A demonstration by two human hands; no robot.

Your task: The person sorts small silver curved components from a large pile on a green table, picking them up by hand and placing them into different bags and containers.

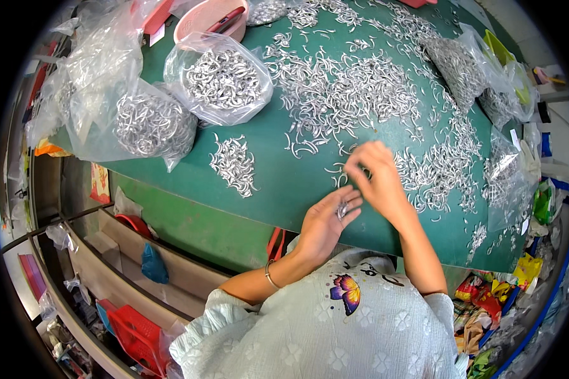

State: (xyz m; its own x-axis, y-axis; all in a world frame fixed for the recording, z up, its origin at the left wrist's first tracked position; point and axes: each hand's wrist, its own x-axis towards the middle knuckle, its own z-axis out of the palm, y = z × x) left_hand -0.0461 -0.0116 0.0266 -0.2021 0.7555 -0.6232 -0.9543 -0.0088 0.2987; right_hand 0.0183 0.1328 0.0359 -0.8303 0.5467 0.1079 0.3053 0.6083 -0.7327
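Observation:
In the half-curled palm of my left hand (325, 224), near the table's front edge, lie a few small silvery curved metal pieces (342, 209). Just above and to the right of it is my right hand (374, 169), slightly blurred, its fingers bent and drawn together over the tabletop. Whatever those fingertips may hold is hidden. Beyond both hands spreads a large loose heap of the same curved metal pieces (373, 88). More of them (439, 167) lie to the right of my right hand. A small separate pile (234, 165) sits to the left.
Clear plastic bags of pieces (153, 126) stand at the left, one of them open (224, 82). Behind is a pink basin (199, 19) with a phone on it. Other filled bags (455, 69) line the right side of the green table (189, 183). A red basket (136, 335) is low left.

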